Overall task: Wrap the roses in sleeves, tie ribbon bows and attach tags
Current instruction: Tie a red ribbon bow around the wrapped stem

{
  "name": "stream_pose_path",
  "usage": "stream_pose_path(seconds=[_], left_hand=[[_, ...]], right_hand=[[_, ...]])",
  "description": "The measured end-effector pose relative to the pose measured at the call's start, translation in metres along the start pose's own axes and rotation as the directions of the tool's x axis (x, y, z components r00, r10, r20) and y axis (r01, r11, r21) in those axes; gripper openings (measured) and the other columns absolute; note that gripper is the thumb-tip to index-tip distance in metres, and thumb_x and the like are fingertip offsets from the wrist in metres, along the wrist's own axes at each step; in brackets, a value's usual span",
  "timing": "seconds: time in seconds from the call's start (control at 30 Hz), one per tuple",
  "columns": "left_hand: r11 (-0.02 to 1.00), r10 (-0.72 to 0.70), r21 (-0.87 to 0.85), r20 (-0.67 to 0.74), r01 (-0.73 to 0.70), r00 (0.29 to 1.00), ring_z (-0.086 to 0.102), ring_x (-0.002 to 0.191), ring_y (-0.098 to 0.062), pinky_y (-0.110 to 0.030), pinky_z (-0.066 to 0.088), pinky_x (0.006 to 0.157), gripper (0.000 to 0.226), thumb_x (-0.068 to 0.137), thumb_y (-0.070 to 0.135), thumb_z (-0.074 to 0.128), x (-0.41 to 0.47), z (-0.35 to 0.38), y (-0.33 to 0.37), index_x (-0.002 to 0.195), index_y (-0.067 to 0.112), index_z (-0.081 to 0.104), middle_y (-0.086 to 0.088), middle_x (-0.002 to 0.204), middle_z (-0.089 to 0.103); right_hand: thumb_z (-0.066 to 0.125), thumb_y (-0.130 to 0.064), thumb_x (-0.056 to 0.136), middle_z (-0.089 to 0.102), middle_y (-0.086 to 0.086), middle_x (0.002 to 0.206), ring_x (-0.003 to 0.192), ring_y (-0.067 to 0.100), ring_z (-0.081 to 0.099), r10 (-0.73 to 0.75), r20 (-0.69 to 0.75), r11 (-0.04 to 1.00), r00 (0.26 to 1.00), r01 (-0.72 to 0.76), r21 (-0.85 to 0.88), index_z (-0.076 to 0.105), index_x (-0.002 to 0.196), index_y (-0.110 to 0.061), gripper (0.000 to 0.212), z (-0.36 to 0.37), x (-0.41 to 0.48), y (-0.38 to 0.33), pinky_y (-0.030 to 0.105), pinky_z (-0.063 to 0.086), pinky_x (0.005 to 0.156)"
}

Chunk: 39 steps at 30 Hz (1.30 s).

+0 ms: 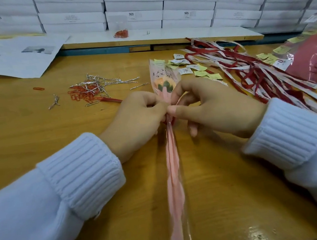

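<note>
A single orange rose (163, 83) lies in a clear pink printed sleeve (172, 168) along the middle of the wooden table (24, 142), bloom away from me. My left hand (136, 121) and my right hand (211, 108) both pinch the sleeve just below the bloom, fingertips meeting at the gathered neck. A bit of red shows between the fingers there; what it is I cannot tell. Red and white ribbons (248, 70) lie in a heap to the right. Small yellow and white tags (193, 67) are scattered behind the bloom.
Red paper clips and silver twist ties (92, 88) lie left of centre. Printed sheets (14, 56) sit at the far left. More pink sleeves (316, 61) are stacked at the right edge. White boxes (133, 5) form a wall behind the table.
</note>
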State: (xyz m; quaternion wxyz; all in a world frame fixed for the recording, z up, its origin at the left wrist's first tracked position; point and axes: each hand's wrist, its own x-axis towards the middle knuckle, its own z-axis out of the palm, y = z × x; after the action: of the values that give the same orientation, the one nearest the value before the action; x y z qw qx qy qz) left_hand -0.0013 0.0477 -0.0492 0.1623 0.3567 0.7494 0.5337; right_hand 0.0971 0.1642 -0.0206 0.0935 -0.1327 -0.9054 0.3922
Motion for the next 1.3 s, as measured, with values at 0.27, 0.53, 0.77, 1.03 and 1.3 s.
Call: stream_pose_path(seconds=[0.27,0.53,0.77,1.03,1.3], left_hand=[[0.996,0.022,0.081,0.016,-0.023,1.0,0.057,0.056,-0.022,-0.025,0.043,0.054,0.029,0.094,0.022,0.054,-0.001,-0.001,0.003,0.074,0.007,0.069,-0.011,0.072,0.07],[0.946,0.121,0.298,0.033,-0.125,0.992,0.048,0.052,0.0,-0.01,0.036,0.049,0.025,0.09,0.024,0.059,-0.001,-0.003,0.002,0.067,0.018,0.065,0.004,0.059,0.058],[0.941,0.087,0.314,0.129,-0.124,0.988,0.054,0.06,-0.012,-0.015,0.039,0.054,0.013,0.09,0.026,0.06,0.002,-0.01,0.001,0.087,0.017,0.068,-0.006,0.073,0.065],[0.889,0.029,0.445,0.185,-0.11,0.982,0.048,0.055,0.012,0.0,0.035,0.05,0.015,0.09,0.025,0.06,0.004,-0.021,0.004,0.076,0.027,0.065,0.011,0.07,0.059],[0.812,0.073,0.548,0.248,-0.202,0.966,0.047,0.065,0.005,0.001,0.033,0.057,0.009,0.091,0.036,0.056,0.001,-0.016,0.005,0.093,0.03,0.061,0.017,0.072,0.047]], right_hand=[[0.061,-0.023,0.09,0.061,-0.005,0.059,0.047,0.003,0.053,0.079,0.081,0.997,0.994,-0.08,0.008,0.065,0.091,-0.013,0.011,-0.007,0.002,0.005,0.017,0.044,0.049],[0.066,-0.03,0.087,0.047,-0.013,0.04,0.036,0.002,0.039,0.132,-0.043,0.991,0.99,-0.13,0.039,0.072,0.082,-0.016,0.016,-0.004,0.002,0.01,0.012,0.032,0.039],[0.066,-0.028,0.087,0.055,-0.009,0.05,0.041,0.0,0.047,0.188,-0.066,0.972,0.98,-0.195,-0.127,0.072,0.076,-0.019,0.015,-0.009,0.004,0.013,0.015,0.037,0.047],[0.064,-0.025,0.087,0.066,-0.003,0.075,0.072,0.011,0.06,0.222,0.06,0.946,0.973,-0.2,-0.256,0.07,0.074,-0.023,0.015,-0.021,-0.001,0.009,0.026,0.05,0.068],[0.061,-0.026,0.09,0.055,-0.01,0.061,0.053,0.002,0.05,0.165,0.078,0.935,0.983,-0.13,-0.329,0.066,0.085,-0.026,0.006,-0.012,0.001,0.008,0.015,0.037,0.052]])
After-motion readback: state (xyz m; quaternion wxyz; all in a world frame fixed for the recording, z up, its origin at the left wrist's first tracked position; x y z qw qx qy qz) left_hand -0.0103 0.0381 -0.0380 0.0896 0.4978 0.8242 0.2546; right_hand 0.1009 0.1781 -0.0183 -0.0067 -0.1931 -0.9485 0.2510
